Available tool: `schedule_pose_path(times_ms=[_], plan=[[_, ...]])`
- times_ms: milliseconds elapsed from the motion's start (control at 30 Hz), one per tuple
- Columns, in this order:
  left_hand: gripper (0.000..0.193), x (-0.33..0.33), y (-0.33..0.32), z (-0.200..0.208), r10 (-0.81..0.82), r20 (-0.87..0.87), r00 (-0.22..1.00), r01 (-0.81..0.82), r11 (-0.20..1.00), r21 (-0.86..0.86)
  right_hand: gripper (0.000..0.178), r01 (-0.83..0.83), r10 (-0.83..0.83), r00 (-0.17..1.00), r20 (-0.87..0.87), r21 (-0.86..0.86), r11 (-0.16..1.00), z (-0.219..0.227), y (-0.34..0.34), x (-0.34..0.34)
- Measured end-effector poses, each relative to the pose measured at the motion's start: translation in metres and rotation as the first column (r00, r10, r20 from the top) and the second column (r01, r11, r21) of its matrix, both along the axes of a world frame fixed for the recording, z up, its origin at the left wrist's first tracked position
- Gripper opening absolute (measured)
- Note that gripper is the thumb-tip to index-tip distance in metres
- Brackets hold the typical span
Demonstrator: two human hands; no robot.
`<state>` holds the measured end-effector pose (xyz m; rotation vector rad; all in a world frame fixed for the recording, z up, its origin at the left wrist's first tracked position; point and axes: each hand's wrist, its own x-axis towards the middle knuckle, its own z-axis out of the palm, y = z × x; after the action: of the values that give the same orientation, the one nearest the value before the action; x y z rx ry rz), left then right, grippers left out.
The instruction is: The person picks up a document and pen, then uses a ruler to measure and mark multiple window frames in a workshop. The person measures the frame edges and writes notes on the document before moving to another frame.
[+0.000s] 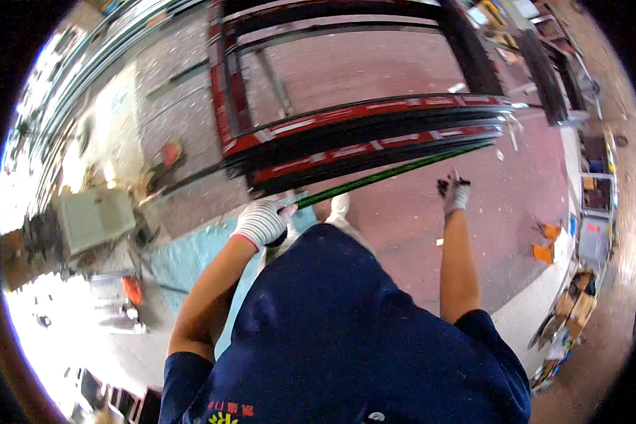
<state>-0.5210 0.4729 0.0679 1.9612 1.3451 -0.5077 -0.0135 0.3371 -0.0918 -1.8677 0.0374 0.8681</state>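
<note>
My left hand (260, 220), in a white glove with coloured stripes, is closed around the near left end of a long thin green-and-black strip (385, 174). The strip slants up to the right, along the near side of a stack of dark frames (374, 113) with red-and-white tape on their edges. Off to the right, apart from strip and frames, my right hand (456, 192) wears a grey glove with dark fingers. Its fingers are spread, with nothing visible in them, though slightly blurred.
A light blue sheet (191, 258) lies on the floor at left, near a pale square-topped stand (95, 218). Long metal profiles (113, 53) fill the far left. Orange boxes (544, 252) and grey bins (593, 244) line the right side. Another dark frame (544, 74) stands at far right.
</note>
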Motion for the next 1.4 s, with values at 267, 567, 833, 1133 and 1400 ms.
schedule_pose_path(times_ms=[267,567,833,1133,1400], plan=[[0.063,-0.166,0.025,-0.015,0.121,-0.156,0.980,-0.116,0.992,0.040,0.031,-0.014,0.024,0.998,0.057,-0.173,0.985,-0.065,-0.111,-0.125],[0.064,-0.182,0.049,-0.043,0.018,-0.129,0.992,-0.017,1.000,0.007,0.028,-0.023,0.070,0.981,0.179,-0.250,0.968,-0.014,-0.113,-0.177],[0.064,-0.189,0.051,-0.047,-0.014,0.019,1.000,0.014,1.000,-0.005,0.028,0.078,-0.066,0.993,0.096,-0.134,0.988,0.001,-0.115,-0.185],[0.051,-0.205,0.020,-0.033,0.193,0.178,0.965,-0.110,0.912,-0.394,0.060,0.274,-0.207,0.950,-0.235,0.306,0.912,0.047,-0.055,-0.171],[0.047,-0.150,0.012,-0.015,0.135,0.138,0.981,-0.046,0.856,-0.514,0.048,0.493,-0.431,0.870,-0.240,0.469,0.733,0.066,-0.020,-0.080]])
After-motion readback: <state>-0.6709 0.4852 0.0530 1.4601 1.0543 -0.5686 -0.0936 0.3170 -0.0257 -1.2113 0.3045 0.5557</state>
